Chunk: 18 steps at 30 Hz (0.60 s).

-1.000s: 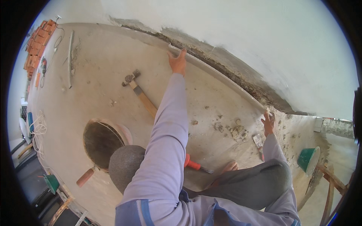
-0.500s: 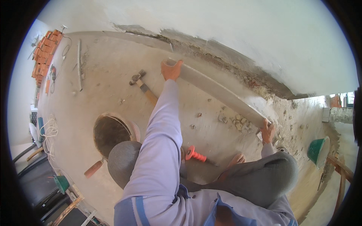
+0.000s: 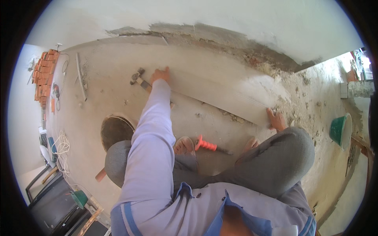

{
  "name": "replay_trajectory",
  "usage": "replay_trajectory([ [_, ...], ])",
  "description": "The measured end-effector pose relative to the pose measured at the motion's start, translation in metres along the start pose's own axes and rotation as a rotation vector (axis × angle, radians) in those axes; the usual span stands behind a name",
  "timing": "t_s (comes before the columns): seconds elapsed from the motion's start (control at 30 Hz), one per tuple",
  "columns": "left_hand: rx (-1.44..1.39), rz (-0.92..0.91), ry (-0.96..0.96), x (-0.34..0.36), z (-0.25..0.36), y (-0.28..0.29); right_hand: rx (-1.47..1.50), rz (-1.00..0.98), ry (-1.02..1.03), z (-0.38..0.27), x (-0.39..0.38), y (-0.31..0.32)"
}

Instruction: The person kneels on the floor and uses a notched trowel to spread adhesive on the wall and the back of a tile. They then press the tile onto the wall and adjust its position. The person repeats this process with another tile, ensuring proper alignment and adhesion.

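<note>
A long, flat grey strip (image 3: 220, 96), like a tile or thin board, lies slantwise in front of me with its broad face showing. My left hand (image 3: 160, 74) closes on its far left end. At the near right end, my right hand (image 3: 277, 119) holds the strip by its edge, fingers bent. Left of my left hand lies a hammer (image 3: 138, 78), its handle partly behind my forearm. A chisel with a red-orange hand guard (image 3: 206, 144) rests on the floor between my feet. Small rubble shows under the strip's near edge.
A broken-out groove (image 3: 252, 59) runs along the wall base. A dark-mouthed bucket (image 3: 116, 131) stands by my left knee, a green bowl (image 3: 341, 131) at right. Stacked orange bricks (image 3: 46, 74), a white cable coil (image 3: 62, 151) and a metal bar (image 3: 81, 76) are at left.
The strip has turned from nearly on edge to showing its broad face. Both hands have come along with it, and my view has shifted slightly.
</note>
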<state>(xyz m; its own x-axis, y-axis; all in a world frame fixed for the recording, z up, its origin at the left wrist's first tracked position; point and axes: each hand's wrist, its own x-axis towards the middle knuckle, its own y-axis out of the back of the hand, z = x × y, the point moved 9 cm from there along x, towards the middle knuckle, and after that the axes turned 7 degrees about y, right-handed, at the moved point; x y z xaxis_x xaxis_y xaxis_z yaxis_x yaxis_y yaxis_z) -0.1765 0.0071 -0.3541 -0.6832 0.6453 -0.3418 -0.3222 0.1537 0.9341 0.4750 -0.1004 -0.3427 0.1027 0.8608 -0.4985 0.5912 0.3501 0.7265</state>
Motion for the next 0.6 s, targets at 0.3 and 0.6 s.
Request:
replay_trajectory([
  [0.3,0.403,-0.167,-0.248,0.032,0.007,-0.033,-0.444,-0.187,0.135,0.049,-0.010,-0.032],
  [0.6,0.545,-0.263,-0.482,0.052,0.085,-0.002,-0.057,-0.471,0.429,-0.063,-0.046,0.045],
])
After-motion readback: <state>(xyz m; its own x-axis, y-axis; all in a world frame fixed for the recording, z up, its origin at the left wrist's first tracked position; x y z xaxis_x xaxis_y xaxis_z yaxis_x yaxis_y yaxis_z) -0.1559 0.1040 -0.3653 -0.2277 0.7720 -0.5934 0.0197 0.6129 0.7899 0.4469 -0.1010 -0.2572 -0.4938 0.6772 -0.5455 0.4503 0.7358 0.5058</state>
